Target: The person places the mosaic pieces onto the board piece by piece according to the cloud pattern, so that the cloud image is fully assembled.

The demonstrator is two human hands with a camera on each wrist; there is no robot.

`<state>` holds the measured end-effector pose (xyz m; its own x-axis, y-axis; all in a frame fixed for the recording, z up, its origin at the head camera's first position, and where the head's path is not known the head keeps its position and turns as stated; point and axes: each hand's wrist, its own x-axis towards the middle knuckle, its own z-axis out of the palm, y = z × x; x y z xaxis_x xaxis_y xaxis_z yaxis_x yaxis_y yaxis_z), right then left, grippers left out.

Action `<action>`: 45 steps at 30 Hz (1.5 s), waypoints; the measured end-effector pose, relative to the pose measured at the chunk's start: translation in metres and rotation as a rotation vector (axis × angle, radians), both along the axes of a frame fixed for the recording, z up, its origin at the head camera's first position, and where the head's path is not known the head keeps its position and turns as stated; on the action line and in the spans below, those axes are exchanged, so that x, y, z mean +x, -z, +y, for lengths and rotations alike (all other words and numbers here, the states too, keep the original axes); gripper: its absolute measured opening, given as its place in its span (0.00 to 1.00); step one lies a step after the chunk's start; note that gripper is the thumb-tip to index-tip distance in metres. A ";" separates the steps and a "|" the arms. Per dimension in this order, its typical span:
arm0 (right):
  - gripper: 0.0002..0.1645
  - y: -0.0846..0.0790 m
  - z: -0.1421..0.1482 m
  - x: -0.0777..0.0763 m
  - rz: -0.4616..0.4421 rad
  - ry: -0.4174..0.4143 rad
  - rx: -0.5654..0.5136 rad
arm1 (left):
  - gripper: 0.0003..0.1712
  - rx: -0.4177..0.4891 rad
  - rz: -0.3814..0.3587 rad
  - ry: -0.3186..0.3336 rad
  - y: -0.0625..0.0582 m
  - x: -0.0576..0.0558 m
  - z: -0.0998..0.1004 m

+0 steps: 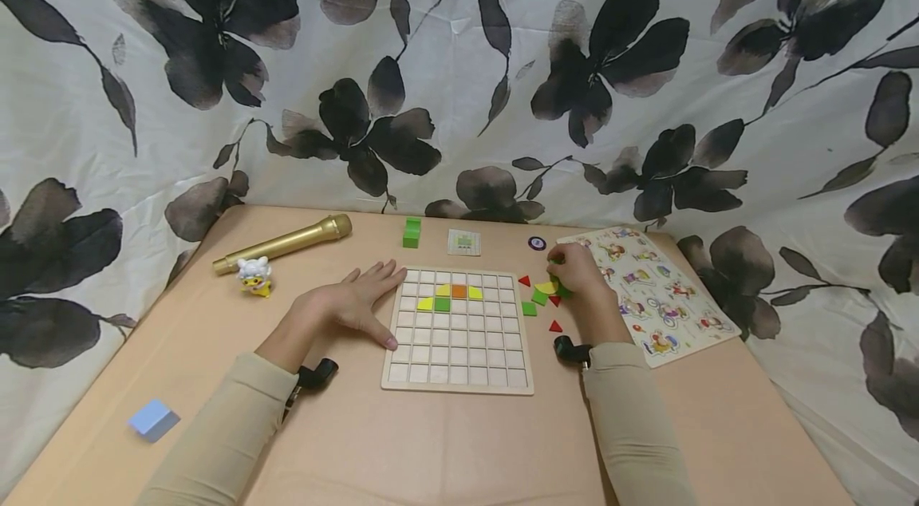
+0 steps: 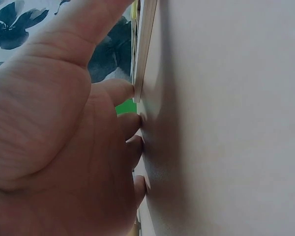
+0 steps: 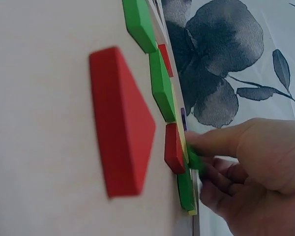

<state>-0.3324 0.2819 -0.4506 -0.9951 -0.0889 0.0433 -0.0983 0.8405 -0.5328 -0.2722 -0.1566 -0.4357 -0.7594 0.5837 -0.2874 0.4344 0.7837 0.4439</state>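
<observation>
A white gridded board (image 1: 456, 356) lies on the table, with an orange square (image 1: 459, 291), a green square (image 1: 441, 304) and several yellow pieces (image 1: 475, 293) in its upper rows. My left hand (image 1: 345, 305) rests at the board's left edge, fingers spread, thumb and fingertips touching its side. To the right of the board, my right hand (image 1: 583, 280) pinches a small green block (image 3: 195, 161) between thumb and fingers. Around that hand lie loose green blocks (image 3: 162, 88), red triangular blocks (image 3: 120, 128) and a yellow piece (image 1: 545, 288), partly covered by the fingers.
Beyond the board are green blocks (image 1: 412, 233), a small pattern card (image 1: 463, 243) and a dark round token (image 1: 536, 243). A sticker sheet (image 1: 668, 306) lies at right. A gold microphone (image 1: 287, 243), a toy figure (image 1: 255, 277) and a blue block (image 1: 154, 420) are at left.
</observation>
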 end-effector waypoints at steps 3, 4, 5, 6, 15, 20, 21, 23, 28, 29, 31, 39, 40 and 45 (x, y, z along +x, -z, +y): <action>0.10 -0.001 0.001 0.002 0.014 0.005 -0.016 | 0.79 0.000 -0.002 0.000 0.000 0.000 0.000; 0.08 -0.002 0.001 0.002 0.025 -0.002 -0.024 | 0.79 0.000 -0.002 0.000 0.000 -0.001 0.000; 0.07 -0.002 0.002 0.003 0.033 -0.013 -0.034 | 0.79 0.000 -0.003 0.000 0.000 -0.001 0.000; 0.06 -0.003 0.002 0.003 0.040 -0.024 -0.041 | 0.79 0.000 -0.005 -0.001 0.000 -0.001 0.000; 0.11 -0.030 -0.006 0.013 0.087 -0.110 -0.209 | 0.78 0.002 0.003 0.007 0.000 -0.001 0.001; 0.13 -0.057 -0.023 0.023 0.093 -0.193 -0.345 | 0.78 0.006 0.005 0.006 -0.001 0.000 0.001; 0.14 -0.061 -0.027 0.025 0.076 -0.217 -0.364 | 0.78 0.006 0.006 0.005 -0.001 0.000 0.001; 0.14 -0.067 -0.035 0.028 0.045 -0.275 -0.381 | 0.78 0.004 0.006 0.004 -0.001 0.000 0.001; 0.16 -0.069 -0.063 0.038 -0.002 -0.417 -0.302 | 0.79 0.004 0.004 0.005 -0.001 0.000 0.001; 0.16 -0.067 -0.069 0.040 0.004 -0.441 -0.269 | 0.79 0.003 0.004 0.006 -0.001 0.000 0.001; 0.15 -0.062 -0.081 0.043 0.014 -0.481 -0.202 | 0.79 0.004 0.006 0.008 -0.002 0.000 0.001; 0.11 -0.035 -0.119 0.049 -0.038 -0.617 -0.079 | 0.78 0.007 0.006 0.011 -0.001 0.000 0.000; 0.11 -0.033 -0.121 0.050 -0.039 -0.625 -0.066 | 0.78 0.006 0.004 0.011 -0.001 0.000 0.000; 0.11 -0.027 -0.126 0.050 -0.048 -0.614 -0.025 | 0.78 0.000 0.003 0.012 -0.001 0.001 0.000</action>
<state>-0.2821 0.1558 -0.4236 -0.7632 -0.6461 0.0097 -0.5362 0.6247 -0.5677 -0.2716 -0.1564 -0.4348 -0.7530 0.5929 -0.2855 0.4452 0.7785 0.4424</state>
